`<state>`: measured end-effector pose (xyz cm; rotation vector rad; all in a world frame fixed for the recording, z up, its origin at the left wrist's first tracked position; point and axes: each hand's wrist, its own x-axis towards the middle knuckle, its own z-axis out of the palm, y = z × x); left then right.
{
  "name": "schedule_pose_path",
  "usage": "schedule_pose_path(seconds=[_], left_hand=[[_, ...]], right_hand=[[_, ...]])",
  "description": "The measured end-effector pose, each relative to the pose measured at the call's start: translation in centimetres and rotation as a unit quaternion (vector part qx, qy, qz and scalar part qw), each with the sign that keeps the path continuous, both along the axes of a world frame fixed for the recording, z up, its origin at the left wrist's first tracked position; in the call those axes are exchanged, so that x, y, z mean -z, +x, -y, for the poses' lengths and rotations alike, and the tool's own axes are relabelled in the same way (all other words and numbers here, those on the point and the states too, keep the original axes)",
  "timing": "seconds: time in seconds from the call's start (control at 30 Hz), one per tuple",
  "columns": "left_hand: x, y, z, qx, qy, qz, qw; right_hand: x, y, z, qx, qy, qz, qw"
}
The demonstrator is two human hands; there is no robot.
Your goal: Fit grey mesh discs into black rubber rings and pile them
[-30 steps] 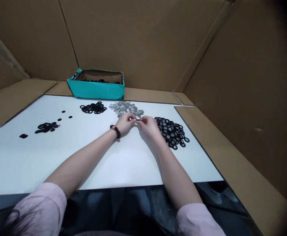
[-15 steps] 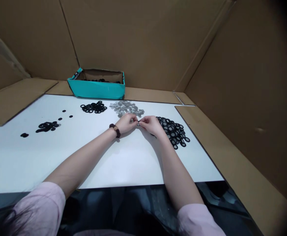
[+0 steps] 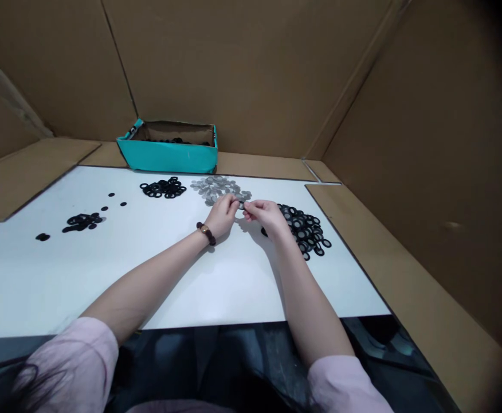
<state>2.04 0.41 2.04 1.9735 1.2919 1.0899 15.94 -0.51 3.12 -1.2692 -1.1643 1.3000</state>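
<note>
Between my two hands is a small black ring, with a pale grey middle just visible. My left hand pinches its left side, and a dark beaded bracelet circles that wrist. From the right, my right hand grips the other side between thumb and fingertips. Just beyond my left hand lies a spread of grey discs. A heap of black rings with grey centres sits beside my right hand, partly covered by it.
Plain black rings are piled toward the back. Farther left lie black discs and rings, with several strays. A turquoise box holding dark pieces stands behind the white board. Cardboard walls surround it.
Both hands have lifted slightly away from me, with the ring still between them. My left wrist has turned a little, and the fingers of my right hand have shifted.
</note>
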Motion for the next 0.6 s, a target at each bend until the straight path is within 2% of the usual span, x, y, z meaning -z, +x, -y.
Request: schedule_pose_path(seconds=[0.07,0.13,0.27,0.33,0.4,0.5,0.6], left_hand=[[0.0,-0.1,-0.1,0.012,-0.022,0.02,0.999],[0.0,-0.5,-0.5,0.064,-0.061,0.032,0.996],[-0.4,-1.8,-1.4,0.162,-0.131,0.014,0.978],[-0.6,-2.2,-1.5,0.175,-0.153,0.001,0.973],[-0.7,-2.2,-1.5,0.177,-0.166,-0.014,0.97],[-0.6,-1.8,-1.3,0.162,-0.148,-0.05,0.974],[-0.5,-1.5,-1.3,0.148,-0.123,-0.094,0.977]], right_hand=[[0.1,-0.1,-0.1,0.013,0.005,0.0,1.0],[0.3,-0.1,-0.1,0.016,0.007,0.016,1.0],[0.3,0.4,0.0,-0.053,-0.003,0.111,0.992],[0.3,0.6,0.1,-0.077,-0.011,0.145,0.986],[0.4,0.7,0.0,-0.069,-0.009,0.161,0.985],[0.8,0.5,-0.2,-0.035,0.018,0.189,0.981],[1.0,0.2,-0.2,-0.038,0.053,0.217,0.974]])
